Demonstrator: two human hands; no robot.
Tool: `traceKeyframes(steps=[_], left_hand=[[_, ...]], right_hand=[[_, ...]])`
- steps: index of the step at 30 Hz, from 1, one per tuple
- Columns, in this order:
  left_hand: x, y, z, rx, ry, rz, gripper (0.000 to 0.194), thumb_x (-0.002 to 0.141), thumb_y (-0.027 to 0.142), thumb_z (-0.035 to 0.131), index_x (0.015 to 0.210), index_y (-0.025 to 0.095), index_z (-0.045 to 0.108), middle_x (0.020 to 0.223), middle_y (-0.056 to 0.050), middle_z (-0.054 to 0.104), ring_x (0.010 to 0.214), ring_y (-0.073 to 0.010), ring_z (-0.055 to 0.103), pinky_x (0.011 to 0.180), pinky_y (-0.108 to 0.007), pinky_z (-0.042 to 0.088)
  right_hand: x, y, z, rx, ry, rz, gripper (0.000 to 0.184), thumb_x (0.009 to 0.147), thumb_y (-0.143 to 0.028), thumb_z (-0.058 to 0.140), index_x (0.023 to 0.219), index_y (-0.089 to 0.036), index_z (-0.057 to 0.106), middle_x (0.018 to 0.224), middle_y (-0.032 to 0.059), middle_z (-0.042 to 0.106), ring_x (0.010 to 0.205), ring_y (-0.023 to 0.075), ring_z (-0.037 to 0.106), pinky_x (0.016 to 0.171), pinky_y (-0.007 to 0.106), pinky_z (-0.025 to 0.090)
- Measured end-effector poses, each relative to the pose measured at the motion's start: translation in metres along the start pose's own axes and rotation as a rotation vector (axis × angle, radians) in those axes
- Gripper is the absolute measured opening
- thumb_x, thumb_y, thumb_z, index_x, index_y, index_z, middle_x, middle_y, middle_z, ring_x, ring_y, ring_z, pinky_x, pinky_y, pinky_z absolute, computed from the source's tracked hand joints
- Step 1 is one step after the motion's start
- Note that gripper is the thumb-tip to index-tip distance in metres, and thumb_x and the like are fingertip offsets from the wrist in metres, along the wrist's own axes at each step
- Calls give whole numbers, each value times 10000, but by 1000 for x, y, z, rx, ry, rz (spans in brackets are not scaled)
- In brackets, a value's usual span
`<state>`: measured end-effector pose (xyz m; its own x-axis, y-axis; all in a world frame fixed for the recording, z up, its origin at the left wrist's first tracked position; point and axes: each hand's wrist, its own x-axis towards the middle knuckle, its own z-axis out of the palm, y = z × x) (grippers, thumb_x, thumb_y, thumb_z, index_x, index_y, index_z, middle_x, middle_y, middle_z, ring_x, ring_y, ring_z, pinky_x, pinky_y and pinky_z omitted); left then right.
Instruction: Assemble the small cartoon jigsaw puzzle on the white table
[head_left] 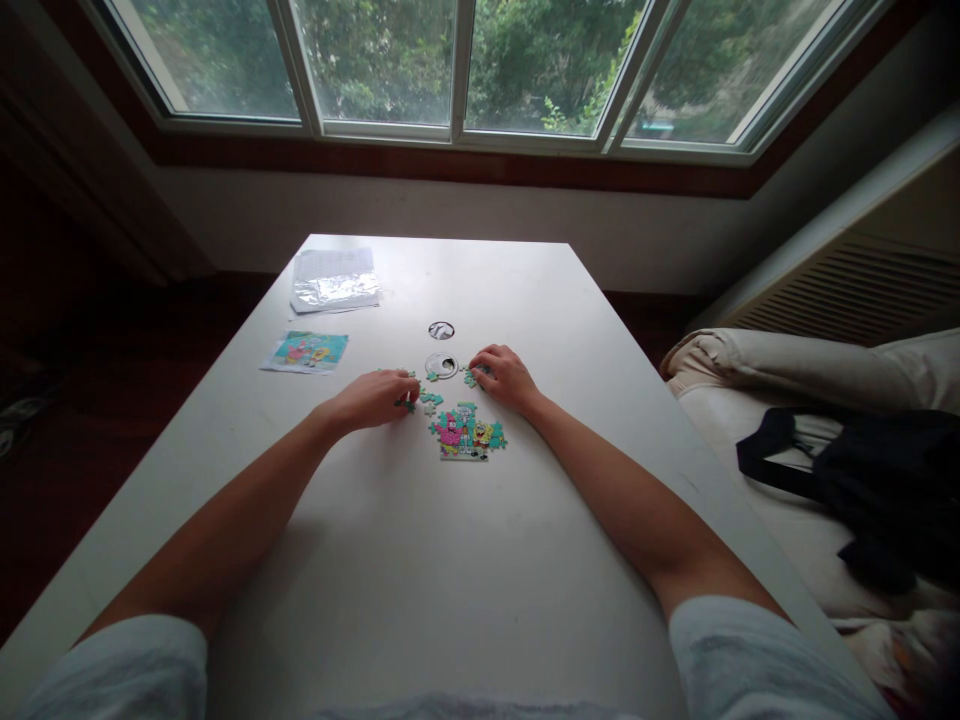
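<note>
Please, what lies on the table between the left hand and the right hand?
In the head view, loose green puzzle pieces and a round, pale ring with a dark opening lie between the left hand and the right hand.

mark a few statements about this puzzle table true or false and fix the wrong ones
1. The colourful, partly joined picture jigsaw lies on the flat white table. True.
2. The left hand rests on the turquoise printed sheet. False: it is at the small loose green jigsaw pieces, apart from that sheet.
3. The right hand has its fingers at another green piece cluster. True.
4. The black fabric item lies on the table. False: it lies on the cream upholstered seat to the right.
5. The shiny clear plastic sheeting is farther from the person than the printed sheet. True.
</note>
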<state>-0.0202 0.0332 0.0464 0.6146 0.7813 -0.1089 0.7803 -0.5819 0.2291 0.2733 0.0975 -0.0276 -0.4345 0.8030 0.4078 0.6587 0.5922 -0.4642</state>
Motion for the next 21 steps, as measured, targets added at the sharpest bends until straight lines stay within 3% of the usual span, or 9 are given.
traceKeyframes(steps=[12,17,21], left_hand=[[2,-1,1,-48,14,47,139,858,242,569,935,235,685,995,-45,677,820,-182,634,699,-264,424],[3,-6,2,-30,62,31,182,861,248,586,1016,240,681,1007,-41,680,815,-177,629,683,-256,405],[3,-11,3,24,97,9,145,867,247,578,955,230,692,982,-44,682,779,-175,623,671,-264,398]], right_hand=[[0,-1,-1,-2,-6,3,146,915,-264,616,981,-255,745,1075,68,680,1054,253,573,974,425,453],[0,0,0,-6,0,0,137,911,-263,622,973,-255,744,1072,65,680,1053,251,576,970,420,456],[0,0,0,-2,-2,1,139,912,-261,621,977,-259,743,1074,65,680,1053,252,577,968,422,457]])
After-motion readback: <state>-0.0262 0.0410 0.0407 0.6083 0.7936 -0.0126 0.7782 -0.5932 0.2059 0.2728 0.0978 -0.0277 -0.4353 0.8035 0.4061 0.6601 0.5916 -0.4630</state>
